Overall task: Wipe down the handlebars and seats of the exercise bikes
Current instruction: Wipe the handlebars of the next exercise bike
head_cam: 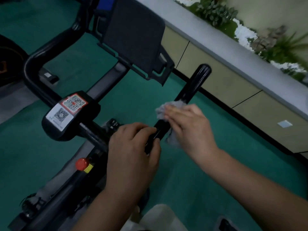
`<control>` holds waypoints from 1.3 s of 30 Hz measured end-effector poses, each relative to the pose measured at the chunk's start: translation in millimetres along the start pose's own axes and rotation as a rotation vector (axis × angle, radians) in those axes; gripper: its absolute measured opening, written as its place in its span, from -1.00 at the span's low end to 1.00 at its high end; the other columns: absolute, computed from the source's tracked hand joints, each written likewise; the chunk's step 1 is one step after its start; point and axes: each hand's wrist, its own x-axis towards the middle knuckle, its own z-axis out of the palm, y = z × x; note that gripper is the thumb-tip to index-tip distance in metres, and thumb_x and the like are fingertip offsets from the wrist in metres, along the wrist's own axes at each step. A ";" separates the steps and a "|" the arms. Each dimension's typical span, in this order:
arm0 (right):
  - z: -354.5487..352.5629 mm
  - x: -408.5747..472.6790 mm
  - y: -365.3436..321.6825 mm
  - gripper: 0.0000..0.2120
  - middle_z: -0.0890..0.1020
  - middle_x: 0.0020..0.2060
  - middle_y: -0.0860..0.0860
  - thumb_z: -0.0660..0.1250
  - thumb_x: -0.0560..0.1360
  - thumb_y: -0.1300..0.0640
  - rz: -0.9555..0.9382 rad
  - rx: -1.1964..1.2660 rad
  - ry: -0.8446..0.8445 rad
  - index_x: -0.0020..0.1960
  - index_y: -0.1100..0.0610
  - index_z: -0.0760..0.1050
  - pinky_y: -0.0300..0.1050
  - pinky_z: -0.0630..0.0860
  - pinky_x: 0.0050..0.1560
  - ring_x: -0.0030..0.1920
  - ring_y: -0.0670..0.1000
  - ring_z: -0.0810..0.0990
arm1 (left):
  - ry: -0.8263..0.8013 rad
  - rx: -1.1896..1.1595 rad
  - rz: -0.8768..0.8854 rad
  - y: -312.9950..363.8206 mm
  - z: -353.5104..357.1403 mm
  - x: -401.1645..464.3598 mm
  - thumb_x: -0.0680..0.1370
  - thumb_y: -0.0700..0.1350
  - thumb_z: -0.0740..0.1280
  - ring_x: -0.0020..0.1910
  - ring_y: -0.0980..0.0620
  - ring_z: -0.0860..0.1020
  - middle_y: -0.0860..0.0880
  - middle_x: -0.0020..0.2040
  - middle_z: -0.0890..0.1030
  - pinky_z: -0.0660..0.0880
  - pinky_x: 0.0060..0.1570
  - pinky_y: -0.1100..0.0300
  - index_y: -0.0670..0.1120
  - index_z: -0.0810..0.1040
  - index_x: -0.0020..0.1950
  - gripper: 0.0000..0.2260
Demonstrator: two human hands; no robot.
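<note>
— Where does the head view look from?
— Above the exercise bike's handlebar [191,85], forward and steeply down, tilted.
— How near?
— Close; both forearms reach in from the bottom edge.

Handlebar [191,87] partly hidden under cloth [162,110] and both hands. QR labels [66,109] unreadable (blurred). Wheel [8,62] cropped at left edge.
</note>
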 end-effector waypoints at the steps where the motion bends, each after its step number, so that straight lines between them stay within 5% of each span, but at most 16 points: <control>1: -3.7 2.9 6.0 -0.84 0.70 0.00 0.05 0.43 0.45 0.22 -0.029 0.010 -0.057 0.02 0.18 0.67 -0.58 0.21 0.10 0.03 -0.28 0.46 | -0.013 -0.010 0.015 4.1 3.4 6.8 0.50 -0.05 0.38 0.00 -0.01 0.52 0.00 0.00 0.62 0.40 0.03 0.14 -0.06 0.68 0.06 -0.81; 5: -37.4 46.6 50.0 -0.77 0.66 0.12 -0.03 0.32 0.56 0.10 -0.043 -0.232 0.011 0.19 0.09 0.62 -0.44 0.16 -0.13 -0.12 -0.01 0.49 | -0.065 -0.007 0.030 19.7 15.6 35.2 0.52 -0.06 0.37 -0.03 0.03 0.54 0.03 0.00 0.63 0.44 -0.05 0.22 -0.06 0.69 0.09 -0.80; 7: -39.6 56.0 52.3 -0.77 0.66 0.11 -0.03 0.28 0.59 0.09 0.039 -0.245 0.087 0.17 0.09 0.62 -0.45 0.15 -0.13 -0.13 -0.06 0.44 | -0.078 -0.019 0.019 25.1 21.3 48.3 0.50 -0.11 0.44 -0.06 0.01 0.58 0.03 -0.02 0.63 0.46 -0.08 0.21 -0.07 0.69 0.07 -0.83; 11: -12.8 30.7 37.0 -0.83 0.67 0.04 0.03 0.33 0.55 0.16 -0.029 -0.209 -0.089 0.11 0.10 0.63 -0.35 0.28 -0.13 -0.11 -0.09 0.39 | -0.107 -0.023 0.038 28.5 31.4 61.0 0.46 -0.18 0.48 -0.15 -0.05 0.60 -0.02 -0.10 0.64 0.53 -0.15 0.12 -0.11 0.70 -0.01 -0.88; 15: -35.1 59.8 67.4 -0.79 0.68 0.03 0.01 0.32 0.54 0.19 0.040 -0.188 0.143 0.14 0.14 0.63 -0.19 0.43 0.01 -0.05 0.01 0.50 | -0.107 -0.029 0.023 25.8 33.7 62.6 0.48 -0.16 0.49 -0.11 -0.03 0.61 0.00 -0.07 0.66 0.54 -0.09 0.13 -0.10 0.71 0.04 -0.85; 17: -38.1 65.7 73.7 -0.76 0.63 0.12 -0.04 0.35 0.54 0.12 0.149 -0.123 0.341 0.18 0.15 0.62 -0.37 0.31 0.07 -0.01 -0.01 0.51 | -0.101 -0.035 0.024 26.2 33.8 62.7 0.48 -0.16 0.50 -0.10 -0.02 0.62 0.00 -0.05 0.67 0.55 -0.07 0.14 -0.11 0.71 0.06 -0.83; 20: -9.6 38.3 50.0 -0.71 0.59 0.18 -0.08 0.35 0.52 0.06 0.255 0.015 0.410 0.20 0.13 0.61 -0.48 0.28 0.15 0.07 -0.02 0.50 | -0.088 -0.021 0.029 26.1 35.5 62.8 0.46 -0.19 0.52 -0.10 -0.04 0.64 -0.03 -0.05 0.67 0.59 -0.07 0.11 -0.14 0.72 0.05 -0.82; 28: 9.2 47.1 31.8 -0.76 0.60 0.06 0.00 0.47 0.45 0.16 0.727 0.652 0.794 0.11 0.10 0.58 -0.30 0.47 0.17 0.10 -0.16 0.57 | -0.095 -0.042 -0.008 28.5 33.3 63.9 0.48 -0.17 0.52 -0.08 0.12 0.61 0.06 -0.03 0.65 0.49 0.01 0.35 -0.09 0.73 0.05 -0.84; 31: 20.5 34.5 12.1 -0.85 0.67 0.03 0.01 0.42 0.50 0.17 0.839 0.854 0.760 0.03 0.22 0.63 -0.26 0.54 0.10 0.07 -0.15 0.63 | -0.077 -0.052 -0.023 29.3 33.6 64.4 0.46 -0.19 0.53 -0.09 0.13 0.61 0.07 -0.04 0.65 0.48 0.02 0.38 -0.08 0.73 0.03 -0.85; 35: 34.9 14.8 -0.1 -0.70 0.62 0.15 0.02 0.29 0.59 0.04 0.909 0.859 0.661 0.25 0.16 0.58 -0.20 0.50 0.24 0.14 -0.13 0.58 | -0.073 -0.028 -0.002 28.3 34.2 62.7 0.46 -0.20 0.53 -0.07 0.14 0.62 0.08 -0.04 0.65 0.51 0.04 0.31 -0.07 0.73 0.03 -0.84; 39: 16.7 49.0 33.7 -0.66 0.58 0.04 -0.04 0.29 0.58 0.21 0.938 0.895 0.806 0.35 0.08 0.45 -0.27 0.53 -0.11 -0.14 -0.13 0.58 | -0.060 -0.059 -0.025 29.8 34.7 62.0 0.45 -0.21 0.54 -0.04 0.21 0.58 0.09 -0.04 0.64 0.44 0.04 0.51 -0.09 0.74 0.02 -0.84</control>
